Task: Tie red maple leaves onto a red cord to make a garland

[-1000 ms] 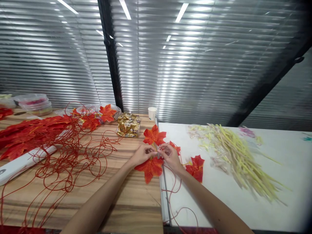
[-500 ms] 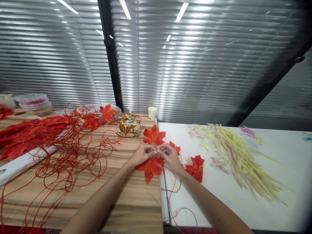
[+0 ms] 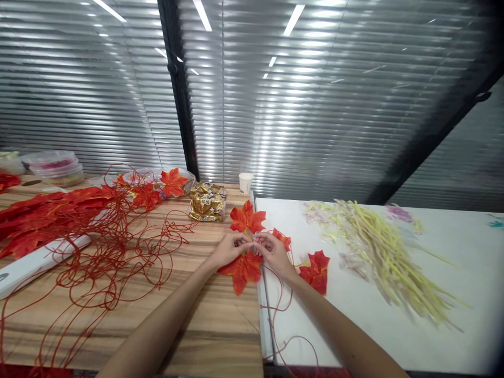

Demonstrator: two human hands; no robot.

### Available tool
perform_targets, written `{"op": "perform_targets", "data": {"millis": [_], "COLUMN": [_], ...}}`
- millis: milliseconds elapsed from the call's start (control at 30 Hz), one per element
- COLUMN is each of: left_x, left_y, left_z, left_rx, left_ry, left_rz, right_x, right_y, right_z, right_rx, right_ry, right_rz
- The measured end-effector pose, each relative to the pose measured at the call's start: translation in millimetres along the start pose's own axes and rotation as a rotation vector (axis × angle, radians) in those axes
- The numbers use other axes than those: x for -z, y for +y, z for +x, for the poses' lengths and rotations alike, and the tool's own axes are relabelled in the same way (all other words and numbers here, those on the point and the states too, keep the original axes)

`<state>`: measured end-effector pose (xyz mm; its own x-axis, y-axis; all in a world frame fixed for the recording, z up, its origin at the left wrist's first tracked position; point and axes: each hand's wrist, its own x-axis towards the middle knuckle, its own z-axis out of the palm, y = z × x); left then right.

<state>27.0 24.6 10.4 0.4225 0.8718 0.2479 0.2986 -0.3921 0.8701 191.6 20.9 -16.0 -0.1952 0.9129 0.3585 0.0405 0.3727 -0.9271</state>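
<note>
Hands (image 3: 252,251) pinch leaf garland (image 3: 247,219) between

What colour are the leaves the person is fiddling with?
Orange-red, with yellowish veins; the leaves under both hands show best in the head view.

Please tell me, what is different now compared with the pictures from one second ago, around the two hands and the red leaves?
Almost nothing. The upper red leaf has shifted very slightly to the left. The left hand and right hand pinch the same spot on the red wire between the leaves as before; nothing was taken up or let go. The lower leaf, the wire tangle and the yellow stems stayed in place.
</note>
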Motion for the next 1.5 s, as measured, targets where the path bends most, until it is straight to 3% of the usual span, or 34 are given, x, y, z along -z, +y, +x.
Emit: {"op": "perform_targets", "data": {"millis": [1200, 1500], "left_x": [-0.7, 1.8], "left_y": [-2.2, 1.1], "left_z": [-0.3, 0.0], "left_rx": [0.01, -0.01], "left_ry": [-0.01, 0.035], "left_rz": [-0.023, -0.009], "right_x": [-0.3, -0.9], "right_y": [-6.3, -6.4], "right_z": [-2.0, -2.2], "right_rx": [-0.019, -0.016], "right_ry": [-0.066, -0.054], "right_rz": [-0.034, -0.019]}}
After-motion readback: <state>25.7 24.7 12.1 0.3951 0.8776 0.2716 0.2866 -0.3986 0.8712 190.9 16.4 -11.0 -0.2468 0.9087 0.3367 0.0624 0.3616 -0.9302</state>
